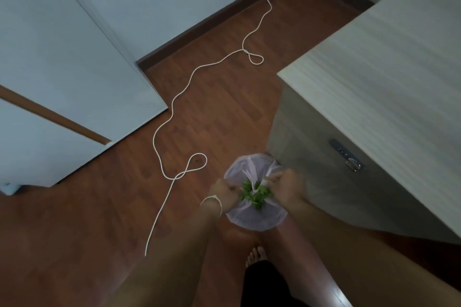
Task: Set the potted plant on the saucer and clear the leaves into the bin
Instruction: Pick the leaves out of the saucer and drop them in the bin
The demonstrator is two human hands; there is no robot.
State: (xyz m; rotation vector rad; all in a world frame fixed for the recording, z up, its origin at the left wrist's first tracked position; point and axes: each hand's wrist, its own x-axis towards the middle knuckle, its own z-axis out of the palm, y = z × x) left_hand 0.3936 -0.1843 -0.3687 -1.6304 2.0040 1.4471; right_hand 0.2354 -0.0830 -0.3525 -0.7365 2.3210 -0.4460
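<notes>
A small round bin (257, 218) lined with a pale plastic bag stands on the wooden floor beside a desk. Green leaves (254, 194) hang in a bunch right over its opening. My left hand (224, 188) grips the leaves from the left, and my right hand (287, 185) grips them from the right; both are closed around the bunch above the bin. A thin bracelet circles my left wrist. No potted plant or saucer shows in this view.
A light wood desk (379, 77) with a lock on its side panel fills the right. A white cable (172, 112) snakes across the floor to the left of the bin. White cabinet doors (62, 70) stand at left. My bare foot (255, 255) is just below the bin.
</notes>
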